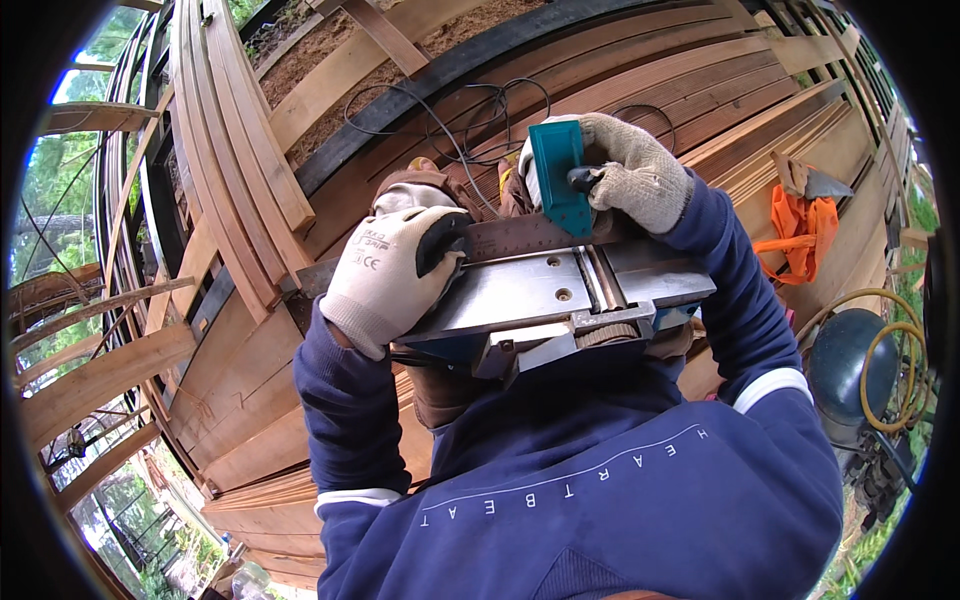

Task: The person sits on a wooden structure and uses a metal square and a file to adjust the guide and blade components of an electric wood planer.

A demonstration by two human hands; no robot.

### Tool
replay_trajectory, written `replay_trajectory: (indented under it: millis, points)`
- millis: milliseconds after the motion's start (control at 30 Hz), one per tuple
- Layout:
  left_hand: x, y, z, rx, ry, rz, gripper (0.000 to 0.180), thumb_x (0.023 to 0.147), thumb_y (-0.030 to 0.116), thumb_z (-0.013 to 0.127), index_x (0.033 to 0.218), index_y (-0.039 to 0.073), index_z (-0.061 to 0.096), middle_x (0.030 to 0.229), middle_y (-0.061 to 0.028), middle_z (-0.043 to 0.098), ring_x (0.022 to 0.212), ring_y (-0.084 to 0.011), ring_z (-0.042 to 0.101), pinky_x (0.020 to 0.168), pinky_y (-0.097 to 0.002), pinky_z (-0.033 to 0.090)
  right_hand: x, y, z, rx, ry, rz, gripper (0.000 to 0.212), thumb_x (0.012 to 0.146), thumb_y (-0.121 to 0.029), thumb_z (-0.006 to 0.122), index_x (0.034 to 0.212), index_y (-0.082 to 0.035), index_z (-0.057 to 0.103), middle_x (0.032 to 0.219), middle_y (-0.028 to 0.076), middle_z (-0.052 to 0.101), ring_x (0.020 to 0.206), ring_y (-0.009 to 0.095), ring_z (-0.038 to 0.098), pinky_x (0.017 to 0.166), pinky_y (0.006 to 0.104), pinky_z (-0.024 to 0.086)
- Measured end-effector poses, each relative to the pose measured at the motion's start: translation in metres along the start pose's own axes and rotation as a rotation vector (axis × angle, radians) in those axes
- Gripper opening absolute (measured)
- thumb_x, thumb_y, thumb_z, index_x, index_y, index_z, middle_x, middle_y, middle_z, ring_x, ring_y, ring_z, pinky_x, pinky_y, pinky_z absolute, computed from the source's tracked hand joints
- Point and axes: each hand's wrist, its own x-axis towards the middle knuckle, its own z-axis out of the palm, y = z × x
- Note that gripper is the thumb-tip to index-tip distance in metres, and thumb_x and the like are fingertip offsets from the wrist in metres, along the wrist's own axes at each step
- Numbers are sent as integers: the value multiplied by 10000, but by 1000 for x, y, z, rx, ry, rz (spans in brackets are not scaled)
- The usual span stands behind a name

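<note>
Teal and angled slightly, the square's handle (558, 165) is sitting in the right hand (640, 170), whose gloved fingers are curling behind it while a black-coated tip is pressing near its right edge. From the near end of that handle, a dark, marked metal blade (520, 238) is running leftward to the left hand (385, 260), which is gripping it, the black thumb side of the pale glove lying against the metal. Just nearer, an overturned planer (500, 300) is resting at the person's lap, its silver plate facing up and its slot lying right of the middle; whether the blade is touching the plate, I cannot tell. Navy sleeves (345, 400) with white bands are reaching in from the near side. Beyond the hands, a black cable (465, 125) is looping across brown planks (640, 75), and farther off a dark beam (430, 75) is crossing the scene. Long boards (225, 150) are lying side by side on the left. To the right, an orange cloth-like item (800, 235) is lying on pale timber beside a wooden-handled tool (800, 178), and nearer, a yellow hose (873, 373) is coiling against a dark rounded tank (840, 365).
</note>
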Motion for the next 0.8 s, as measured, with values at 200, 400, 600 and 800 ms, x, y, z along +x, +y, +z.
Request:
replay_trajectory:
  millis: [200,400,600,800]
  points:
    - [3,3,6,-30,-7,-57,337,801,71,665,1135,31,685,1066,-185,685,1018,-376,652,915,-416,513,-4,2,-4,-46,18,-10,501,828,-50,589,1319,14,511,1126,107,638,982,146,645,864,295,565]
    - [6,1,10,-57,-1,14,333,798,40,658,1130,38,678,1094,-176,671,1045,-375,635,922,-412,505,-6,4,-5,-70,28,-63,504,867,-142,662,1321,14,508,1143,111,654,1033,160,658,905,309,561]
    - [6,5,9,-80,-6,-22,320,805,60,658,1123,45,685,1051,-173,688,1008,-372,653,909,-421,511,-8,-2,-4,-89,40,-22,529,871,-170,681,1331,19,500,1151,119,661,1046,172,659,918,324,558]
    - [6,3,11,-72,10,10,323,819,117,666,1136,52,685,1010,-186,703,963,-377,673,886,-439,518,-10,-2,-3,-87,57,-9,542,848,-142,668,1338,16,498,1180,124,643,1066,176,649,926,319,552]
